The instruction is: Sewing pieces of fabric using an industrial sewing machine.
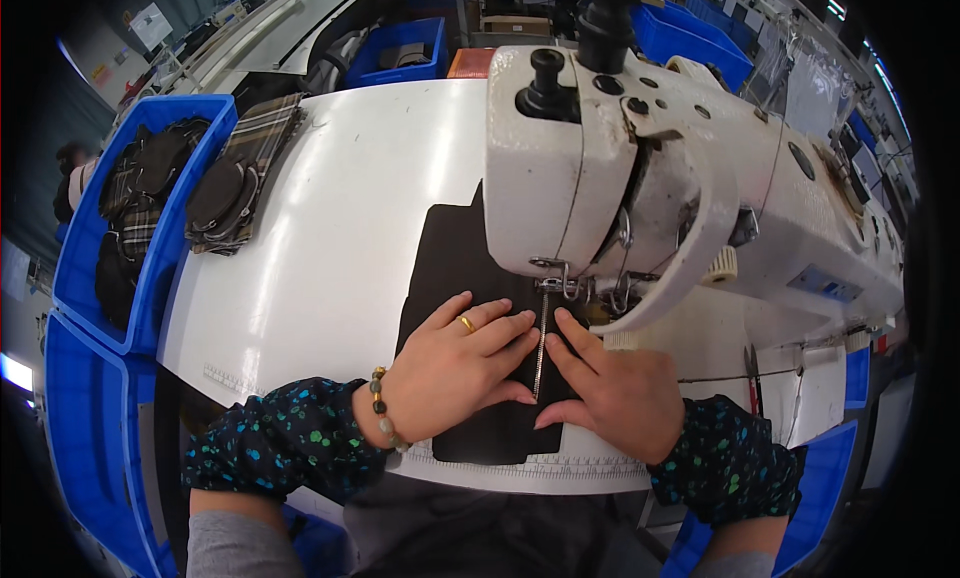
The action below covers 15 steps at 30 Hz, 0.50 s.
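Observation:
A dark fabric piece (445, 248) lies under the white sewing machine (560, 178), with a narrow silvery zipper (542, 358) running lengthwise on it from the presser foot (548, 286). My left hand (465, 363) rests palm down left of the zipper, fingers lying extended and a little bent on the fabric, thumb tip beside the zipper. My right hand (610, 388) lies on the right side, open, its fingertips pressing the fabric next to the zipper. The fabric directly beneath both hands is hidden.
Left, a blue bin (210, 113) holds dark and plaid pieces beside a folded plaid stack (240, 168). Further bins (90, 418) stand below and behind (395, 68). Scissors (755, 378) lie right of my hand. Measuring scales line the table edge (610, 468). Another person (75, 183) is at far left.

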Motion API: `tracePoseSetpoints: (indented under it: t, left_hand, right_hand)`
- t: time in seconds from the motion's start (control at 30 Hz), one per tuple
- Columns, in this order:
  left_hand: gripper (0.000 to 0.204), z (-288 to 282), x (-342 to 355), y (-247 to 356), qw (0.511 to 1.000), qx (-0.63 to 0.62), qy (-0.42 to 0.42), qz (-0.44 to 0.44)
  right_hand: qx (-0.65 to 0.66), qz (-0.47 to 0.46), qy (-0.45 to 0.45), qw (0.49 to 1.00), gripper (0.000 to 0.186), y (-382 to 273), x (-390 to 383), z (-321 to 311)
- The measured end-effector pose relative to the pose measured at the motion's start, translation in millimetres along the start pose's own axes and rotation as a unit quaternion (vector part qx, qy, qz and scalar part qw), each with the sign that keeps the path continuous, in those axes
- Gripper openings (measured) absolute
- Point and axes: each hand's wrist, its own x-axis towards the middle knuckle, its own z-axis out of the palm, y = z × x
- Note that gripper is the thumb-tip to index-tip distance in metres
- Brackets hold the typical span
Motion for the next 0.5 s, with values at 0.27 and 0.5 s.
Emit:
tracePoseSetpoints:
  t: [0.27,0.5]
  left_hand:
    - [0.057,-2.5,6.4,-6.2,1.000,0.019,0.014,0.011]
    - [0.057,-2.8,12.6,-11.4,1.000,0.020,0.011,0.009]
  right_hand:
    - [-0.025,0.015,-0.032,0.999,0.079,-1.1,3.1,1.0]
    - [-0.022,0.046,-0.059,0.997,0.079,5.3,6.1,1.8]
